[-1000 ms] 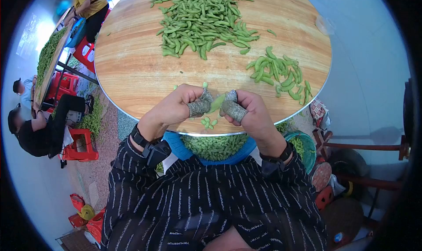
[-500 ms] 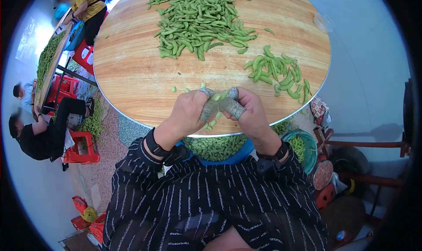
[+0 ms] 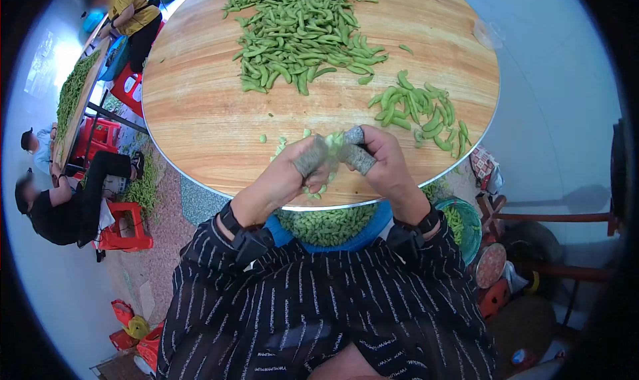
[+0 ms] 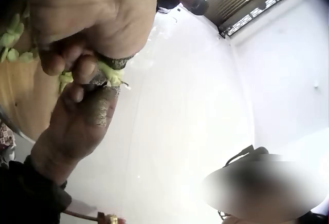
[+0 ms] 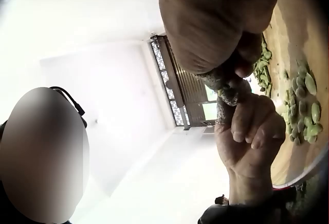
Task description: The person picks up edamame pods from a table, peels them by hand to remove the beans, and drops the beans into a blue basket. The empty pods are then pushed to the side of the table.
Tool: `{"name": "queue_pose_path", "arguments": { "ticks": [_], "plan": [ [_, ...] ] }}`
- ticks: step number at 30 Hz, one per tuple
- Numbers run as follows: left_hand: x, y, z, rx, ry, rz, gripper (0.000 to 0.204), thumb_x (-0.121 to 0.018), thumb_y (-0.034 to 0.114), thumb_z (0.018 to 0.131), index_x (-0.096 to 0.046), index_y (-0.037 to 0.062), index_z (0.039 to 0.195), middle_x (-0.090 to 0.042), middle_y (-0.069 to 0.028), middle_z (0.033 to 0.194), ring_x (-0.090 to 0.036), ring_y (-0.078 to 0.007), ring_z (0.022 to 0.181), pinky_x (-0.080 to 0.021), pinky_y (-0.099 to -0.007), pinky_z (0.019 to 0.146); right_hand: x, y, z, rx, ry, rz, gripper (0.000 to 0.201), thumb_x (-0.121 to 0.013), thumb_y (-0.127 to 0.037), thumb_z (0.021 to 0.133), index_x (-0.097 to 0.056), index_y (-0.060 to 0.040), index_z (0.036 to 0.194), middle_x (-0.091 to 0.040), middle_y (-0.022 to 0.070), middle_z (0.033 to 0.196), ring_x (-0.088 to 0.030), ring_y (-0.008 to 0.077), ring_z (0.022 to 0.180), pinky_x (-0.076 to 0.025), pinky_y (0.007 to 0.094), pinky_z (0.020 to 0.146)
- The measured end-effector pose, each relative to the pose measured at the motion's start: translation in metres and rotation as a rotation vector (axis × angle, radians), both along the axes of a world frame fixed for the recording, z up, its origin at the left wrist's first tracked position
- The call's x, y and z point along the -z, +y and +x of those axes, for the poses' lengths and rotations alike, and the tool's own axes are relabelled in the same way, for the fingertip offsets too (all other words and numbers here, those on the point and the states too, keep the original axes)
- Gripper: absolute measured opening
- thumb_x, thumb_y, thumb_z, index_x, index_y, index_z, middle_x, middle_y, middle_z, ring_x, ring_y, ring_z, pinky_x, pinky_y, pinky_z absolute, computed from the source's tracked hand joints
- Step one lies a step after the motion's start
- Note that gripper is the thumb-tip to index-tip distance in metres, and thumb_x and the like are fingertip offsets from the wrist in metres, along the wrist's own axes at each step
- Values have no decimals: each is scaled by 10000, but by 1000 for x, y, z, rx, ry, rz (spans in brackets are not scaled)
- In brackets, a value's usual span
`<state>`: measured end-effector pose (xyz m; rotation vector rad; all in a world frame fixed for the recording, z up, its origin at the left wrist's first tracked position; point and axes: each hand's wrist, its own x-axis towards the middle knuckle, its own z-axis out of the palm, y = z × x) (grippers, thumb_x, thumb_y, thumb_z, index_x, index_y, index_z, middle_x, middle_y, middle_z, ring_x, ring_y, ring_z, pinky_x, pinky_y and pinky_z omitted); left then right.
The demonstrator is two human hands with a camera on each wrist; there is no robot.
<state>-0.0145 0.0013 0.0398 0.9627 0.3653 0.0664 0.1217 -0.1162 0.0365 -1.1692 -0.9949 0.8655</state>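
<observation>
Both hands meet over the near edge of the round wooden table (image 3: 200,107). My left hand (image 3: 311,159) and my right hand (image 3: 357,151) pinch one green edamame pod (image 3: 333,141) between them. Grey finger guards (image 3: 359,159) cover the pinching fingertips. The left wrist view shows the pod (image 4: 110,74) squeezed between the guarded fingertips. Under the hands lie loose shelled beans (image 3: 315,190), which in the right wrist view show as beans (image 5: 303,108) on the wood. A large pile of pods (image 3: 299,30) lies at the far middle, a smaller pile (image 3: 419,110) to the right.
A blue basin of shelled beans (image 3: 326,223) sits under the table edge at my lap. A green bucket with pods (image 3: 459,220) stands at the right. At the left, people sit on red stools (image 3: 123,223) beside another table covered with pods (image 3: 73,87).
My left hand has turned and closed in against the right hand, its wrist dropping lower. The pod, earlier stretched between the hands, is now bunched between the fingertips.
</observation>
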Motion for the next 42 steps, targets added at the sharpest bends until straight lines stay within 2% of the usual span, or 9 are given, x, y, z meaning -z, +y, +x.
{"name": "queue_pose_path", "arguments": {
  "ticks": [4,10,14,16,19,22,31,36,42],
  "plan": [
    [7,5,0,63,-112,1039,170,-552,146,819,-478,29,917,-536,-66,705,-534,-130,595,-429,-251,532,3,-2,1,28,145,-34,86,-527,7,787,-559,-10,864,-555,-8,726,-469,41,613,-378,183,542],
    [-2,-1,-1,7,-2,1309,146,-529,78,751,-439,-3,831,-522,-205,673,-533,-384,657,-413,-374,546,4,-5,-4,-60,463,-132,104,-533,-30,779,-560,-24,878,-515,-15,680,-430,32,548,-299,161,453],
    [6,-1,-1,-21,-91,1189,164,-542,123,767,-450,-1,821,-524,-195,662,-543,-363,647,-411,-367,533,4,-2,-8,-82,374,-86,91,-508,-5,778,-563,-24,848,-531,-29,688,-450,36,586,-348,180,509],
    [14,0,-2,-39,66,165,208,-549,172,782,-452,-3,838,-511,-169,635,-534,-310,580,-403,-349,508,5,0,-11,-50,297,-77,91,-508,-6,774,-564,-27,843,-528,-32,679,-451,39,584,-350,184,505],
    [19,6,-3,-47,88,39,235,-546,208,800,-452,-3,846,-482,-107,585,-496,-208,507,-387,-313,471,13,4,-11,-70,307,-13,69,-511,-7,773,-557,-23,822,-517,-46,677,-450,38,590,-350,194,506],
    [10,5,5,-221,-94,1102,215,-552,185,800,-452,3,858,-459,-61,574,-454,-133,485,-370,-271,446,14,5,-14,82,4,-100,79,-519,3,735,-545,-3,810,-544,23,662,-477,103,575,-374,243,519],
    [4,11,0,-61,39,780,177,-551,66,807,-442,15,937,-521,-6,713,-511,-66,639,-420,-207,542,6,11,-18,231,-553,-37,132,-455,25,615,-500,26,738,-473,189,597,-429,295,512,-360,342,505],
    [12,14,1,-63,-46,798,169,-531,34,811,-454,12,960,-533,-3,734,-514,-67,632,-433,-205,552,23,14,-6,88,-86,-87,57,-477,26,679,-512,29,724,-471,90,565,-414,148,518,-346,279,482],
    [12,19,-5,-116,38,1023,198,-555,19,764,-489,24,950,-513,12,612,-433,-27,555,-341,-186,472,18,10,9,304,-334,-52,33,-511,14,708,-526,33,731,-490,48,575,-414,88,544,-348,253,481]
  ]
}}
